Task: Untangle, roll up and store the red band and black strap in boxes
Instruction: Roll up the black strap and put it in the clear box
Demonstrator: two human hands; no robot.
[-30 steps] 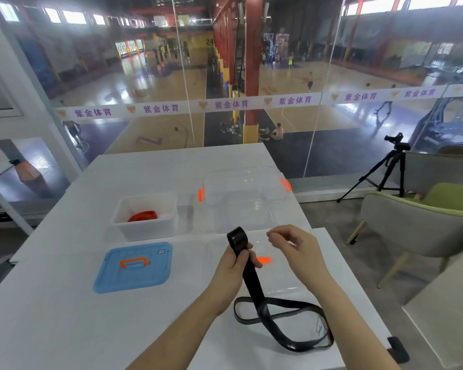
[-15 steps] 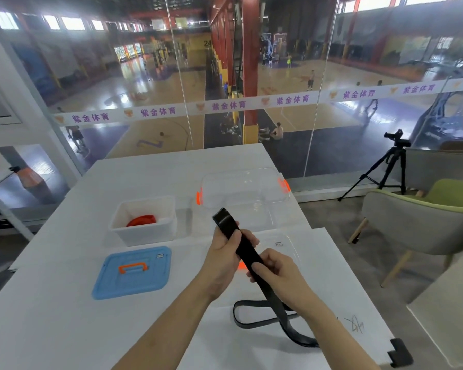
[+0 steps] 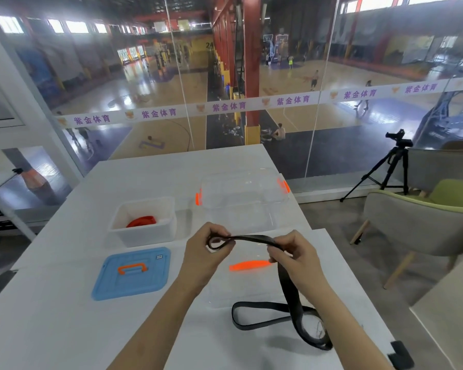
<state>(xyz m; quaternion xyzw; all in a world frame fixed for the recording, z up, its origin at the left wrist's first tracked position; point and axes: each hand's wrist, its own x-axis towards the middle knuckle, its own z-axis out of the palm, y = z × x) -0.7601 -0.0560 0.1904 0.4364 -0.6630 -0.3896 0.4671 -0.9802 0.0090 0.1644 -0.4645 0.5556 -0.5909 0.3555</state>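
Observation:
Both of my hands hold the black strap [image 3: 286,287] above the table. My left hand [image 3: 206,252] pinches its folded end into a small loop. My right hand [image 3: 294,252] grips the strap a short way along, so a flat stretch spans between the hands. The rest hangs down and lies looped on the table near the front edge. The red band [image 3: 141,221] lies rolled inside the small white box [image 3: 145,233] at the left. A clear box with orange clips [image 3: 243,201] stands behind my hands.
A blue lid with an orange handle [image 3: 133,273] lies in front of the white box. A clear lid with an orange handle [image 3: 249,265] lies under my hands. A glass wall stands behind the table. Chairs [image 3: 422,222] and a tripod [image 3: 388,166] are at the right.
The strap went from upright to level between my hands. My left hand curled its end into a loop, and my right hand moved up to the right along the strap.

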